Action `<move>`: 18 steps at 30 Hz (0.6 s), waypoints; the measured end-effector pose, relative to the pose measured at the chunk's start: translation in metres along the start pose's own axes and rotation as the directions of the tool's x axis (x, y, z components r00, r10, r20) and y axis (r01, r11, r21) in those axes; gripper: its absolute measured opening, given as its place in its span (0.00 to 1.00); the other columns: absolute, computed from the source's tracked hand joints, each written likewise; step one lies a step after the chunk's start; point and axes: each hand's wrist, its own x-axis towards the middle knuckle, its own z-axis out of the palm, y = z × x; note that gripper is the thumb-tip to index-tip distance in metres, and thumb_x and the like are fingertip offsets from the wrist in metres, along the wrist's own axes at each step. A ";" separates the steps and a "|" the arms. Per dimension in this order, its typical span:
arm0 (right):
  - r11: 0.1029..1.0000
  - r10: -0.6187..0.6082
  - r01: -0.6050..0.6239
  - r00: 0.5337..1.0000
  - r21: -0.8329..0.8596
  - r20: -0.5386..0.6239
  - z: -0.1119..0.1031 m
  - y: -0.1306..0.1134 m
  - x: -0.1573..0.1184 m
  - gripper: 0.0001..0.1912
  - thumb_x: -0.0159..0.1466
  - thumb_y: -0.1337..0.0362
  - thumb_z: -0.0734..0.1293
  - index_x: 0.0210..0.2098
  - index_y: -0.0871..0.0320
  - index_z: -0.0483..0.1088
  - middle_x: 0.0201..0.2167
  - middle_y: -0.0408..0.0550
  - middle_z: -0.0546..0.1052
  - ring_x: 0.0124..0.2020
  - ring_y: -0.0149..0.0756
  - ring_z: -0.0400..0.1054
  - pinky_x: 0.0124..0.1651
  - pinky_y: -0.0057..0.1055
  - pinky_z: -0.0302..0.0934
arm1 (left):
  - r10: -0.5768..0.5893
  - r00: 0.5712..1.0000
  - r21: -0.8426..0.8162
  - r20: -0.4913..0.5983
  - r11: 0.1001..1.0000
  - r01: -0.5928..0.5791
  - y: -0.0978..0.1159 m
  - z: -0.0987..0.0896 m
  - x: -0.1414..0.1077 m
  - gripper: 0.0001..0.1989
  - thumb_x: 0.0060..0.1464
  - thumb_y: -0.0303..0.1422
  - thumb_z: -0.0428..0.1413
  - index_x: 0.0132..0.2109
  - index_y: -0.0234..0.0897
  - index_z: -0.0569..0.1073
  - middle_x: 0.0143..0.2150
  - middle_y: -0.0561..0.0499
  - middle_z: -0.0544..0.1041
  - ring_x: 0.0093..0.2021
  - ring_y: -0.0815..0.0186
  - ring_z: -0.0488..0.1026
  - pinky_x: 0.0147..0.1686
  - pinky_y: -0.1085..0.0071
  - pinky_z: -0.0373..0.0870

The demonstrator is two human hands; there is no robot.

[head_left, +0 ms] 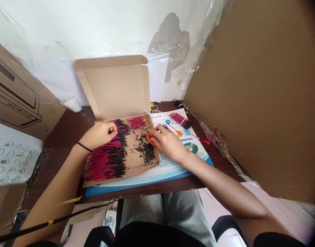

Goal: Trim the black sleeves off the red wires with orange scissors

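Note:
My right hand (166,140) is closed around small orange-handled scissors (150,139), whose blades point left over the open cardboard box (131,166). A thin red wire (170,128) shows just beyond its fingers; I cannot tell if they touch it. My left hand (103,133) is curled, fingertips together, above a thick pile of red wires with black ends (106,161) in the box's left side. What lies in its fingers, if anything, is hidden. Black scraps (145,149) are scattered on the box's right side. Behind them lie red wires with gold-coloured ends (138,121).
The box lid (116,91) stands raised against the white wall. A banded bundle of red wires (181,120) lies on the printed sheet (172,164), right of the box. Tall cardboard (262,103) flanks the right; a printed carton (15,89) flanks the left.

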 end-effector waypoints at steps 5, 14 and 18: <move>0.999 -0.018 0.018 1.000 -0.028 -0.005 0.001 0.001 -0.001 0.17 0.67 0.64 0.57 0.53 0.56 0.67 0.46 0.52 0.71 0.36 0.35 0.68 0.32 0.30 0.59 | 0.024 0.999 0.009 -0.025 1.000 -0.024 0.002 0.000 -0.002 0.09 0.52 0.36 0.49 0.33 0.39 0.72 0.33 0.51 0.75 0.32 0.66 0.69 0.35 0.71 0.64; 0.998 -0.046 0.045 0.999 -0.049 -0.007 0.002 0.003 -0.001 0.17 0.67 0.64 0.57 0.54 0.57 0.66 0.46 0.52 0.71 0.34 0.34 0.68 0.29 0.30 0.56 | 0.006 0.999 0.096 -0.039 0.995 -0.003 0.010 0.003 -0.002 0.11 0.55 0.37 0.49 0.33 0.39 0.73 0.36 0.51 0.75 0.35 0.64 0.72 0.35 0.69 0.66; 0.997 -0.049 0.049 0.999 -0.055 -0.001 0.002 0.002 -0.001 0.17 0.68 0.64 0.57 0.54 0.57 0.66 0.46 0.53 0.70 0.34 0.34 0.68 0.28 0.30 0.55 | -0.038 0.999 0.139 -0.023 0.989 0.041 0.013 0.006 -0.001 0.11 0.56 0.37 0.48 0.31 0.39 0.71 0.38 0.50 0.75 0.37 0.62 0.72 0.37 0.67 0.66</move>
